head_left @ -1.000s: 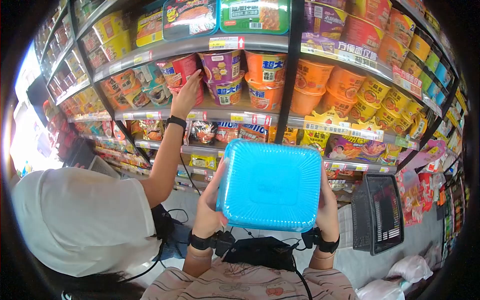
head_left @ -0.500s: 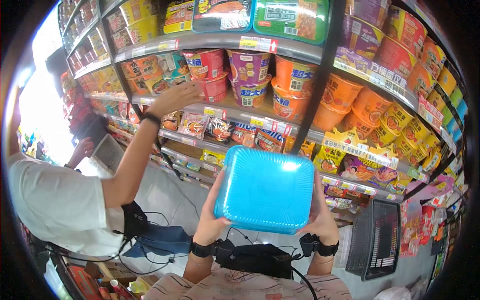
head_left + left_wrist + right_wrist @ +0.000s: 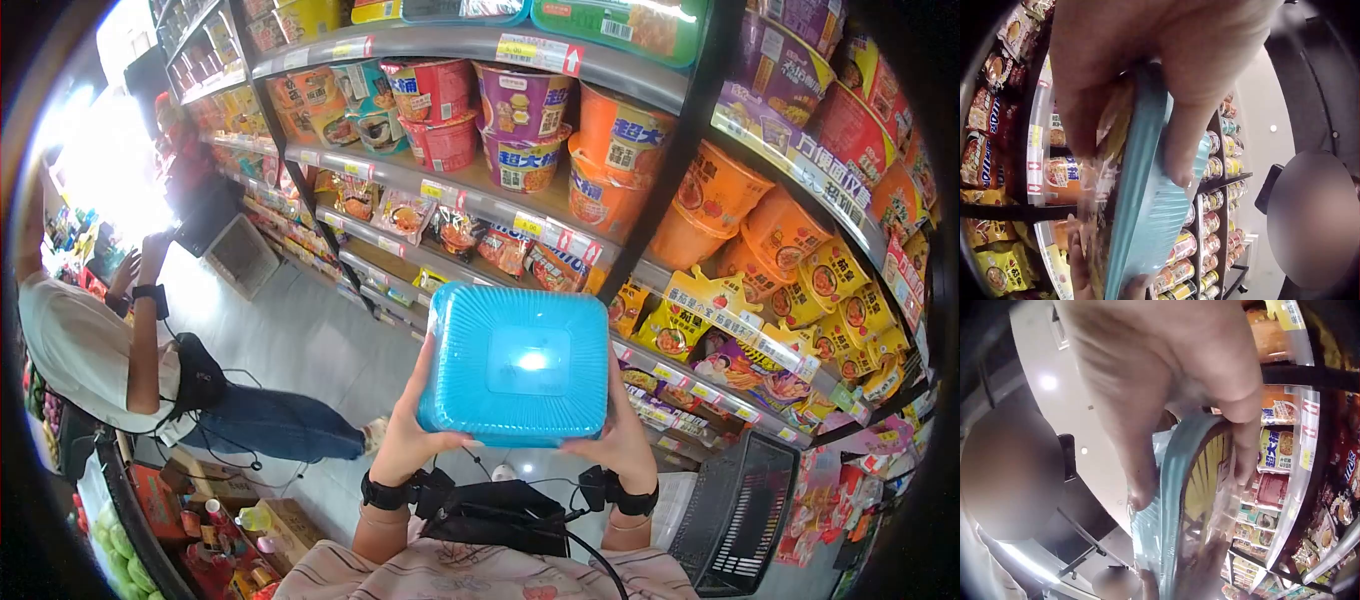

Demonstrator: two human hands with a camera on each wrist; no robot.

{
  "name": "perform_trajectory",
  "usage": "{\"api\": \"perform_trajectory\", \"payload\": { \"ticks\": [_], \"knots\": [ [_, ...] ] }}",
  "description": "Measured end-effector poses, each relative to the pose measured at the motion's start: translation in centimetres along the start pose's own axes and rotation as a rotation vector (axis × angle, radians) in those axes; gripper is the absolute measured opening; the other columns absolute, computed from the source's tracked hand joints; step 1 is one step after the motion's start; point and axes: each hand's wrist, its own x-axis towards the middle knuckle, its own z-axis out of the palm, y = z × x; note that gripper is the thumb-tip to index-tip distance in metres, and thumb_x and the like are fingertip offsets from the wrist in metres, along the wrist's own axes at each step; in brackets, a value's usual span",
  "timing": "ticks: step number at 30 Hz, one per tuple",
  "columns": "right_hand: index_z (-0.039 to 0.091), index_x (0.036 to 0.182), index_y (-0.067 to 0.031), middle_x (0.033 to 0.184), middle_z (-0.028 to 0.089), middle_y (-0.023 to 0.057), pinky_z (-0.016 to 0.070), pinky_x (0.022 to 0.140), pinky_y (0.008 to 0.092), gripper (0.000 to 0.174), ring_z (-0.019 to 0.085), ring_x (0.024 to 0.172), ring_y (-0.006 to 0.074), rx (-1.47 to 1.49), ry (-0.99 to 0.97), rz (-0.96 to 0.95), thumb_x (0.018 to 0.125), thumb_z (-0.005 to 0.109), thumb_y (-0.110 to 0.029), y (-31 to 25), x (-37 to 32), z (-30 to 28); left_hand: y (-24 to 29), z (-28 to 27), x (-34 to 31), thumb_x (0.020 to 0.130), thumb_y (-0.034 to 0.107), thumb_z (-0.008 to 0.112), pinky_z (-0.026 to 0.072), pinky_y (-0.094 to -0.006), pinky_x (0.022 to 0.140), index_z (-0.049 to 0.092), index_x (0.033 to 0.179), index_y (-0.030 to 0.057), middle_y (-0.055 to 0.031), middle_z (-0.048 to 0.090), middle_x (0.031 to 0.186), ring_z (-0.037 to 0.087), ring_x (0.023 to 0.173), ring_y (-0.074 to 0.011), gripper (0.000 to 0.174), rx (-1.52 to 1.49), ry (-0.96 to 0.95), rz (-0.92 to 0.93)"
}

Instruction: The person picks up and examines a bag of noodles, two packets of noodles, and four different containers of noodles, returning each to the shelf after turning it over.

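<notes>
A square blue plastic food box (image 3: 515, 365), ribbed and in clear wrap, is held up in front of the chest with its underside facing me. My left hand (image 3: 405, 430) grips its left side, thumb on the ribbed underside. On the opposite side my right hand (image 3: 625, 440) grips it the same way. In the left wrist view the thumb presses the blue base (image 3: 1147, 206) while the fingers reach round the far face. The right wrist view shows yellow printing on the box's far face (image 3: 1200, 481).
Bucket noodles (image 3: 520, 110) line the shelf ahead, with bagged noodles (image 3: 460, 232) below. A black shopping basket (image 3: 735, 510) stands low at right. Another person in a white shirt (image 3: 85, 345) is at left, beside cartons with bottles (image 3: 250, 520).
The other person's arm has come away from the red noodle buckets, and that person has moved further left. My view has turned left; both hands still hold the blue box.
</notes>
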Motion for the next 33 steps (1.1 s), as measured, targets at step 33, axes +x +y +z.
{"api": "perform_trajectory", "payload": {
  "ticks": [33],
  "knots": [
    [0.015,0.138,-0.0038,0.142,0.016,0.0196,0.03,0.1,0.0382,0.115,0.02,0.131,0.0302,-0.21,0.113,-0.126,0.047,0.085,-0.018,-2.8,14.8,20.2,5.5,-24.4,4.1,0.078,0.008,0.057,0.0146,-0.0337,0.105,0.005,0.14,0.0036,-0.013,0.007,0.145,0.013,0.132,-0.0221,0.081,-0.067,-0.081,0.043]
  ]
}}
